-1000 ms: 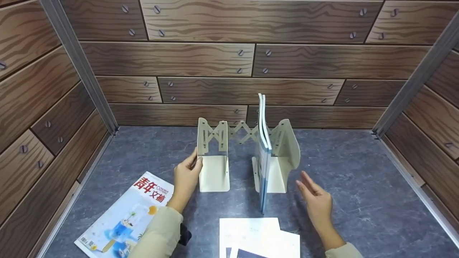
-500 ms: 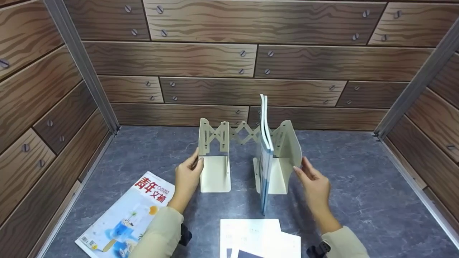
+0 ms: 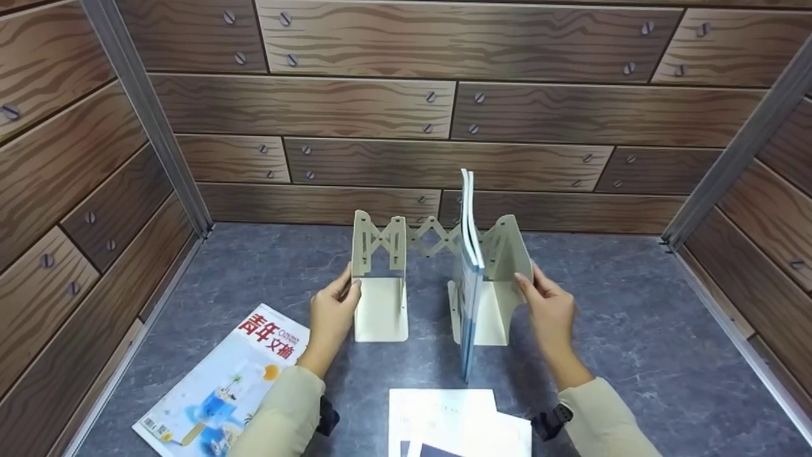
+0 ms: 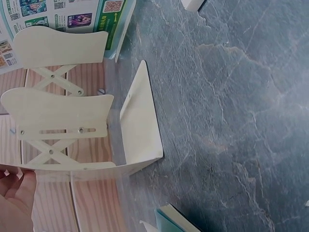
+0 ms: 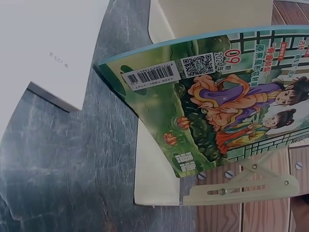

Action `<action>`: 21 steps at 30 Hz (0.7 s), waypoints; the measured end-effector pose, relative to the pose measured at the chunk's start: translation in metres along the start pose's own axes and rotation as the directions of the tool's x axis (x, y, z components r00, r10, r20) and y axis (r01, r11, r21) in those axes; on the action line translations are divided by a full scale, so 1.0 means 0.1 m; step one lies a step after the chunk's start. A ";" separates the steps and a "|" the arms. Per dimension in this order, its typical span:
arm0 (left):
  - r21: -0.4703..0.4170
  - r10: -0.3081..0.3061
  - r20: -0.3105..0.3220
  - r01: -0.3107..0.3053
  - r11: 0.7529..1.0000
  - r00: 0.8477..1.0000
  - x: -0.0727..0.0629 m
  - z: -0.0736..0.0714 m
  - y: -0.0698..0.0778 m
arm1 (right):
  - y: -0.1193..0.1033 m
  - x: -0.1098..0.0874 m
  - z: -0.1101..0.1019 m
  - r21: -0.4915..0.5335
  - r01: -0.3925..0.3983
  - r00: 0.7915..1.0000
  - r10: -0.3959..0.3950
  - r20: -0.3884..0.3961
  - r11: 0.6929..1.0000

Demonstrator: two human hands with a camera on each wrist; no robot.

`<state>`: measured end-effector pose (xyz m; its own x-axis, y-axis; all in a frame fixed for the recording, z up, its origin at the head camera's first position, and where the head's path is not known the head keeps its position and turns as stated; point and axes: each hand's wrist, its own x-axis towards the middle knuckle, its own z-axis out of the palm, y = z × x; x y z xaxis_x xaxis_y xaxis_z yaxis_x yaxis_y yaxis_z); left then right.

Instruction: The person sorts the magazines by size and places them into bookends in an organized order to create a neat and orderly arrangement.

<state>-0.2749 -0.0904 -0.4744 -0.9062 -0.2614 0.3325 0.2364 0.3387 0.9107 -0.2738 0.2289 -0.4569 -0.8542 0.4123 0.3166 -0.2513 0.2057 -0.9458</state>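
- Since the earliest frame, the right hand (image 3: 553, 314) had moved inward from beside the cream bookend (image 3: 380, 311) and taken hold of its right end plate (image 3: 512, 254); the left hand (image 3: 331, 311) had kept its place.
- Far left: a red-titled magazine (image 3: 216, 387) lay flat and slanted on the tabletop (image 3: 660, 355), partly hidden behind the left sleeve (image 3: 282, 412).
- Left of centre: the left hand pinched the outer edge of the bookend's left end, thumb in front.
- Centre: the bookend stood extended on the tabletop, crossed bars linking its two ends; nearer the viewer, white books (image 3: 438, 409) lay overlapping.
- Right of centre: two thin magazines (image 3: 469, 273) stood upright, side by side, at the bookend's right base; the right wrist view showed an illustrated cover with barcode and "09".
- Right: the right hand gripped the edge of the right end plate; a dark wrist device (image 3: 552, 422) sat near the cuff.
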 end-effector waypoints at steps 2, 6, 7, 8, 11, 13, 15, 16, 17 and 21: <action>0.002 0.003 -0.003 -0.003 1.000 1.000 0.00 0.00 0.00 | -0.01 0.01 0.01 -0.007 -0.007 1.000 0.007 -0.006 1.000; 0.001 0.009 -0.017 -0.009 1.000 1.000 0.00 0.01 -0.01 | 0.00 0.02 0.02 -0.051 0.013 1.000 -0.014 -0.016 0.999; 0.004 0.012 -0.017 -0.012 1.000 1.000 0.01 0.01 -0.01 | 0.00 0.02 0.01 -0.068 0.026 0.999 -0.028 -0.022 0.997; 0.006 0.016 -0.016 -0.015 1.000 1.000 0.01 0.02 -0.01 | 0.00 0.02 0.02 -0.091 0.042 0.999 -0.045 -0.029 0.995; 0.013 0.021 -0.007 -0.021 1.000 1.000 0.02 0.02 0.00 | 0.03 0.03 0.01 -0.184 0.098 0.993 -0.108 -0.049 0.978; 0.016 0.019 0.001 -0.019 1.000 1.000 0.03 0.01 0.01 | 0.04 0.03 0.01 -0.238 0.128 0.988 -0.146 -0.058 0.963; 0.002 0.004 0.008 -0.004 1.000 1.000 0.01 0.01 0.04 | 0.05 0.02 0.02 -0.275 0.149 0.983 -0.172 -0.063 0.950; 0.001 -0.005 0.002 0.005 1.000 1.000 0.00 0.00 0.05 | 0.06 0.02 0.02 -0.281 0.154 0.982 -0.178 -0.063 0.947; -0.002 -0.019 -0.008 0.019 1.000 1.000 -0.03 0.00 0.07 | 0.06 0.02 0.02 -0.283 0.152 0.982 -0.177 -0.062 0.947; -0.011 -0.059 -0.064 0.059 0.998 0.996 -0.23 0.00 0.13 | 0.06 0.00 0.02 -0.273 0.134 0.987 -0.154 -0.051 0.953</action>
<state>-0.2506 -0.0799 -0.4704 -0.8943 -0.3383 0.2929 0.1867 0.3128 0.9313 -0.2765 0.2284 -0.4624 -0.7808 0.4209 0.4617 -0.2300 0.4934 -0.8389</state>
